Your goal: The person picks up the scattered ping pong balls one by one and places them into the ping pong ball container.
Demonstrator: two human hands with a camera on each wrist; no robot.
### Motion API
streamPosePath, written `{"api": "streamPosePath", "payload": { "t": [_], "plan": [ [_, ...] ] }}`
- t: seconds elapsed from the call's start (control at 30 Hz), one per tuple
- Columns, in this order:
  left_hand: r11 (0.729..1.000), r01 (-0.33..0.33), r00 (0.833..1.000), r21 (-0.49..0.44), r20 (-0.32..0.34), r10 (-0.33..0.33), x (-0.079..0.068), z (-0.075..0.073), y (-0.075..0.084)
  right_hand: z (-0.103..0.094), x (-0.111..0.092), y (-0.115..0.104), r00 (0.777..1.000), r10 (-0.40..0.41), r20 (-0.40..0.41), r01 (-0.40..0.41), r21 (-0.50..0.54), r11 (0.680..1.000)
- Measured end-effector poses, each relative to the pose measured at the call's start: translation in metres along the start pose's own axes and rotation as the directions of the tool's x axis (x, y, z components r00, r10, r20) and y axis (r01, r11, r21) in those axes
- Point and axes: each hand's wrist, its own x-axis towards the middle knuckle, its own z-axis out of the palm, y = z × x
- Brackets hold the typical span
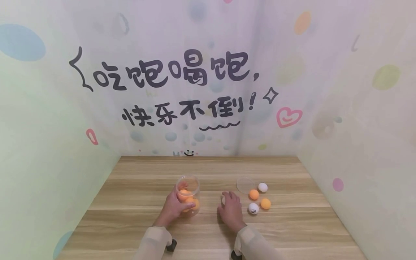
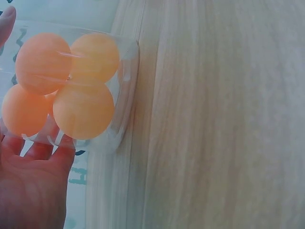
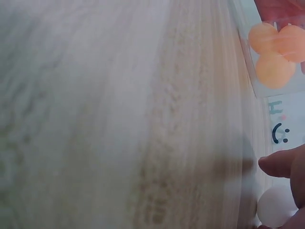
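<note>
In the head view my left hand (image 1: 175, 204) grips a clear plastic jar (image 1: 189, 177), its thumb across the near side. Inside are several orange ping-pong balls (image 2: 83, 110), seen through the wall in the left wrist view. The jar's open rim faces up. My right hand (image 1: 231, 211) is low over the table to the right of the jar, its fingers around a white ping-pong ball (image 3: 276, 206). In the right wrist view a fingertip shows at the ball's lower edge, while the thumb (image 3: 281, 162) is extended apart from it.
Right of my right hand lie two white balls (image 1: 253, 208) and two orange balls (image 1: 265, 203). A clear round lid (image 1: 245, 185) lies flat just behind them. The wooden table (image 1: 146, 169) meets a printed wall (image 1: 195, 141) at the back, with side walls left and right.
</note>
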Motion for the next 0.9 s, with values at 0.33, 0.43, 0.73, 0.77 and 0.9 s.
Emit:
{"api": "streamPosePath", "payload": {
  "t": [0.33, 0.43, 0.73, 0.77, 0.9],
  "plan": [
    [0.999, 0.035, 0.999, -0.003, 0.004, -0.035, -0.001, 0.000, 0.002, 0.004, 0.004, 0.010, 1.000, -0.005, -0.009, 0.006, 0.210, 0.978],
    [0.999, 0.034, 0.999, 0.000, 0.002, -0.034, -0.001, 0.000, 0.001, 0.005, 0.005, 0.014, 1.000, -0.004, 0.000, 0.004, 0.254, 0.967],
    [0.999, 0.033, 0.999, 0.003, 0.000, -0.033, -0.001, 0.000, 0.001, 0.003, 0.009, 0.021, 0.999, 0.001, 0.050, -0.019, 0.354, 0.935],
    [0.999, 0.033, 0.999, 0.003, 0.000, -0.033, -0.001, 0.000, 0.001, 0.002, 0.010, 0.021, 0.999, -0.001, 0.051, -0.018, 0.360, 0.933],
    [0.999, 0.038, 0.999, 0.003, -0.002, -0.038, -0.001, 0.000, 0.002, 0.001, 0.009, 0.021, 0.998, 0.006, 0.058, -0.028, 0.385, 0.923]
  ]
}}
